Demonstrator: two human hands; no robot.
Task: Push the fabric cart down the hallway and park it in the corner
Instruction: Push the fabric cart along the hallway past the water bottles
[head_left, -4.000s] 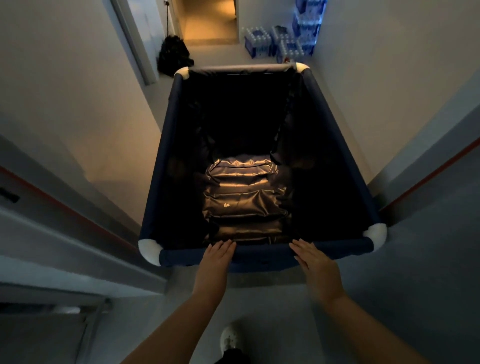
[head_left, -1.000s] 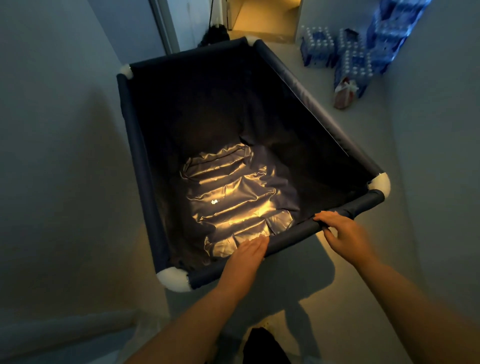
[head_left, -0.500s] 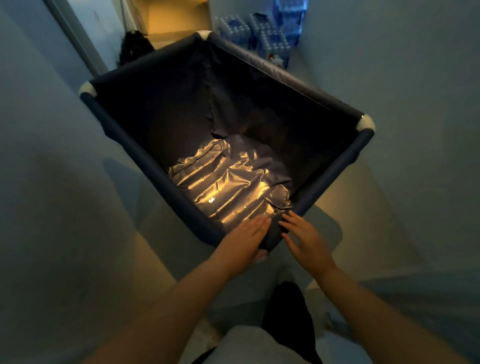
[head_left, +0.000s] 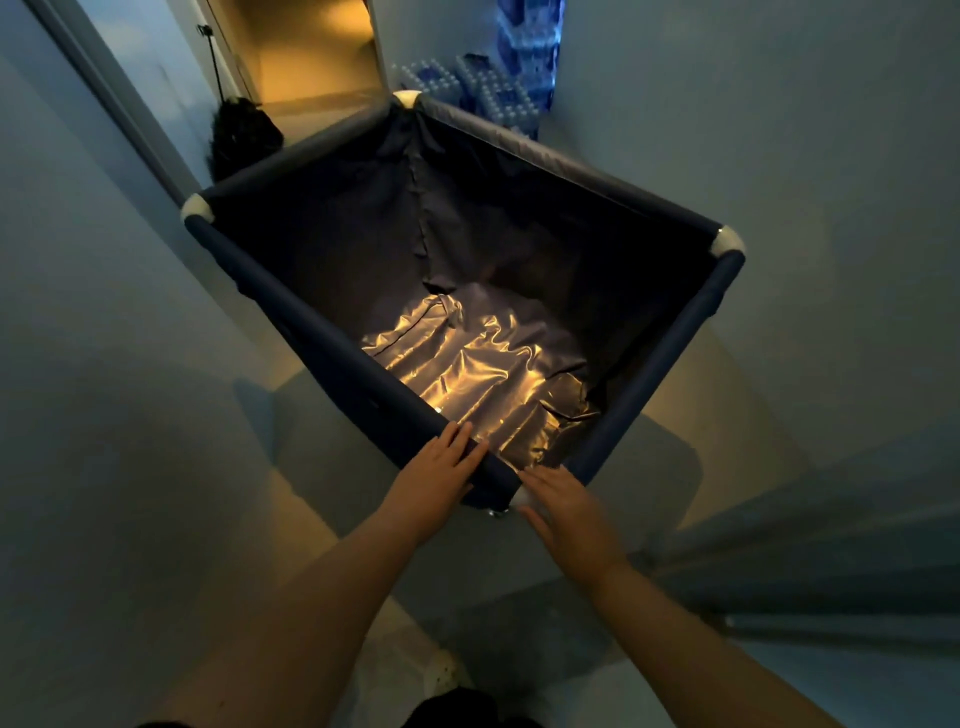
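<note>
Head view: one fabric cart (head_left: 332, 332); two hands (head_left: 434, 486) (head_left: 569, 512), fingers flat on its corner

The dark navy fabric cart with white corner joints (head_left: 332, 332) stands upright, turned diagonally, its far corner near stacked water-bottle packs (head_left: 498, 98).

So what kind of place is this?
Probably a narrow indoor hallway used partly for storage: plain walls close on both sides, a lit doorway ahead, and stacked packs of bottled water beyond the fabric cart.
</note>
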